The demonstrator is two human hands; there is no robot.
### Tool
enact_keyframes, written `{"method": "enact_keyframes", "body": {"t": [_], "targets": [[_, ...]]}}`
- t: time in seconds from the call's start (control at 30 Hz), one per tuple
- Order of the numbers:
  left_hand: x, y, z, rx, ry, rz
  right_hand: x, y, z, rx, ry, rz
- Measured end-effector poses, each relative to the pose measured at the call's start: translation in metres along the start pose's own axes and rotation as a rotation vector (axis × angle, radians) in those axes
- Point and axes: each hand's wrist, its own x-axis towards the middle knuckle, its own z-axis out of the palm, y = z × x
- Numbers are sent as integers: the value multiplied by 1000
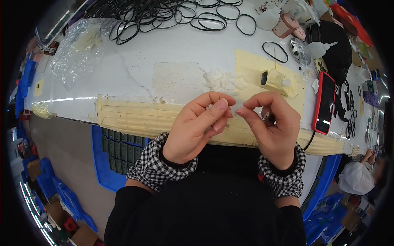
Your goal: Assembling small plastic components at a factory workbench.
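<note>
Both my hands are raised close together over the table's padded front edge. The fingers of my left hand (199, 125) are curled, with the thumb pressed against the index finger; a whitish bit shows between them, too small to name. My right hand (277, 127) faces it with thumb and index fingertip brought together and the other fingers curled. Something small and dark shows inside those curled fingers, its kind hidden. Just beyond the hands lies a heap of small whitish scraps (223, 80). A yellowish taped lump with a dark piece (279, 82) sits beyond my right hand.
Black rubber rings (208, 22) lie tangled at the far side, with one loose ring (275, 52) nearer. A clear plastic bag (80, 47) lies left. A red-cased phone (324, 103) lies right, its cable hanging down. Blue crates (98, 158) with dark parts stand below the table edge.
</note>
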Motion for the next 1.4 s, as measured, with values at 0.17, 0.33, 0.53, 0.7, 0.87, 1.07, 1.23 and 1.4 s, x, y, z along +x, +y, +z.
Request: {"method": "enact_keyframes", "body": {"t": [0.17,0.33,0.53,0.7,0.87,1.07,1.23,1.4], "targets": [[3,-7,-2,-85,-129,-41,-7,0,8,19,67,-112],[3,-8,3,-17,-59,-73,-8,-1,12,78,-1,-189],[4,-6,0,31,-70,-22,-10,11,9,-267,-70,-208],[3,-4,1,80,-84,-21,-14,13,11,-372,-103,-136],[2,-2,0,100,-91,-33,-13,14,11,-361,-120,-123],[1,-1,-1,142,-66,-4,-12,12,10,-399,-161,-127],[1,0,-1,161,-74,-11,-12,12,9,-417,-150,-144],[1,0,-1,179,-69,-3,-13,13,8,-438,-160,-144]]}}
